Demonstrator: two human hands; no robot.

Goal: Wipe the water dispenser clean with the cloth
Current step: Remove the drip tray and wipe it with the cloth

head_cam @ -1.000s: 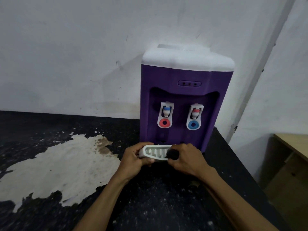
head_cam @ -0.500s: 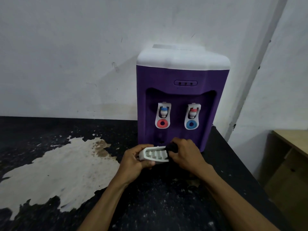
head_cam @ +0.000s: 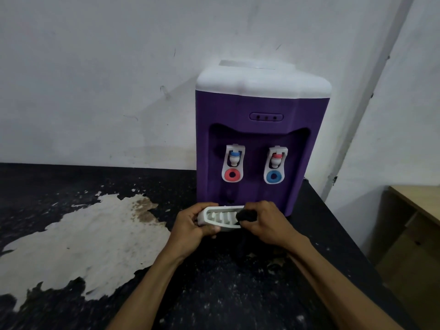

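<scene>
Head view of the purple, white-topped water dispenser [head_cam: 262, 129], which stands on the dark bench [head_cam: 214, 294] against the wall, with its two taps above the recess. Directly in front of the dispenser's base, the person holds the white slotted drip tray [head_cam: 220, 217], which appears detached and lifted just clear of the bench. The left hand [head_cam: 190, 228] grasps the tray's left end, fingers curled around its edge. The right hand [head_cam: 266, 222] is clenched on a dark cloth [head_cam: 246, 215], pressing it against the tray's right end; more dark fabric seems to hang below the hand, though it is hard to separate from the bench. To the left of the dispenser the bench surface shows a large pale worn patch [head_cam: 83, 246]. The step in hand is judged to be the wiping of the drip tray, a part of the wider cleaning. The next move probably calls for drawing the cloth leftward along the slots while the left hand steadies the tray, then reseating the tray at the dispenser's base.
</scene>
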